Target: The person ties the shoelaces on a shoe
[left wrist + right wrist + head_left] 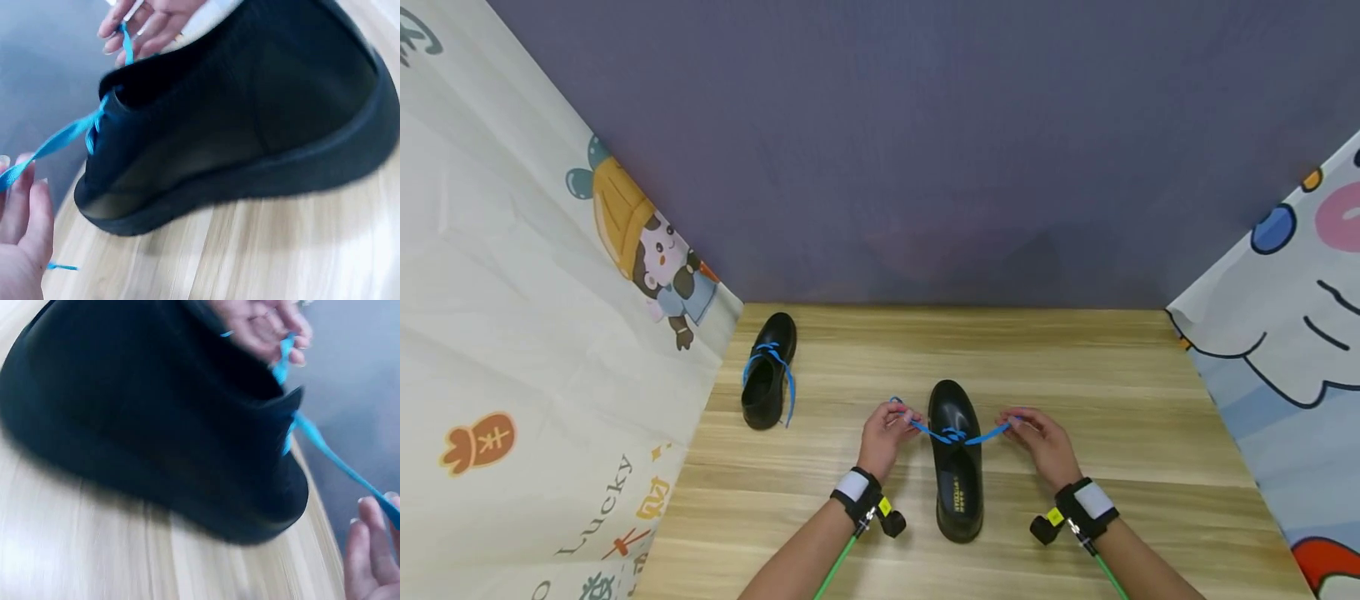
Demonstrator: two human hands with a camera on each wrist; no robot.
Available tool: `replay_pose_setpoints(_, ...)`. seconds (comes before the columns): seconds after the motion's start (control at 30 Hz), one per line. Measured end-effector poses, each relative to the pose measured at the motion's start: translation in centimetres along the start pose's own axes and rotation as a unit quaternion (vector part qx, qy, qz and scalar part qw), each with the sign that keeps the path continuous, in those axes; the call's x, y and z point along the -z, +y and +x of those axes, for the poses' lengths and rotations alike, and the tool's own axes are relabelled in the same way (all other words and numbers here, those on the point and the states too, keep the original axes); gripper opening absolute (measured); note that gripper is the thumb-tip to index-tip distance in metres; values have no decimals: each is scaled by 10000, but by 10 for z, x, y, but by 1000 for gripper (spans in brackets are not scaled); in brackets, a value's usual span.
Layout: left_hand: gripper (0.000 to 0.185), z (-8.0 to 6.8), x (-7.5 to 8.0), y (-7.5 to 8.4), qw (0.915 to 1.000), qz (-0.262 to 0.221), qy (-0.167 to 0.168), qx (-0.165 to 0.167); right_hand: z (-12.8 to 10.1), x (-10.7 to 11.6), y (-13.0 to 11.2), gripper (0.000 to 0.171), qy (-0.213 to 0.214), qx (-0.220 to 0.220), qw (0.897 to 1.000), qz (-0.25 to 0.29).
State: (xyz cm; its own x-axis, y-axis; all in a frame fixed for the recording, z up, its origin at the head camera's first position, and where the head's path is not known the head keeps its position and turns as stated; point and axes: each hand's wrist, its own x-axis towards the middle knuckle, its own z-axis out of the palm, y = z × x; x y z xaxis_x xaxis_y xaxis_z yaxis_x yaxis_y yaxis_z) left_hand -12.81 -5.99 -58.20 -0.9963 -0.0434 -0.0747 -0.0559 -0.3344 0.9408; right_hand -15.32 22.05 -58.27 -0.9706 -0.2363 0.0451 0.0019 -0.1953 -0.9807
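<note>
A black leather shoe (957, 408) stands on the wooden table with its toe pointing away from me. Blue shoelaces (953, 435) cross at its eyelets, and one end runs out to each side. On the left, my left hand (885, 435) pinches one lace end between thumb and fingers, a short tail sticking out past the fingers. My right hand (1039, 442) pinches the other end on the right side. Both lace ends look drawn out nearly straight in the wrist views, where the shoe's side (250, 106) fills much of the picture.
A second black shoe (763, 392) with loose blue laces stands at the table's far left. The wooden table (1075, 350) meets a dark grey-blue surface (925, 167) at the back. Printed white cloths hang at the left (512, 292) and right (1285, 333).
</note>
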Motion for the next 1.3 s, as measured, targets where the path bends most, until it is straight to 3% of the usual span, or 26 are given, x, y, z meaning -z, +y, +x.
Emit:
replay_pose_setpoints(0.13, 36, 2, -5, 0, 9983, -482, -270, 164, 3, -3, 3, 24, -114, 236, 9949, 974)
replay_pose_setpoints(0.3, 41, 4, -10, 2, 9986, -320, -365, 214, 6, -6, 1, 32, -261, 319, 9916, 1226)
replay_pose_setpoints(0.43, 33, 7, -12, 5, 9988, -134, -417, 237, 10, -7, -3, 44, -455, 426, 9900, 1264)
replay_pose_setpoints(0.63, 15, 9, -14, 10, 9981, 51, -500, 344, 15, -6, -6, 36, -685, 452, 9940, 727)
replay_pose_setpoints(1.0, 24, 13, -19, 17, 9966, 558, -492, 351, 19, -10, -11, 34, -520, 29, 9980, -362)
replay_pose_setpoints(1.3, 20, 15, -29, 17, 9951, 837, -385, 354, 24, -22, -17, 33, -731, 219, 9955, -567)
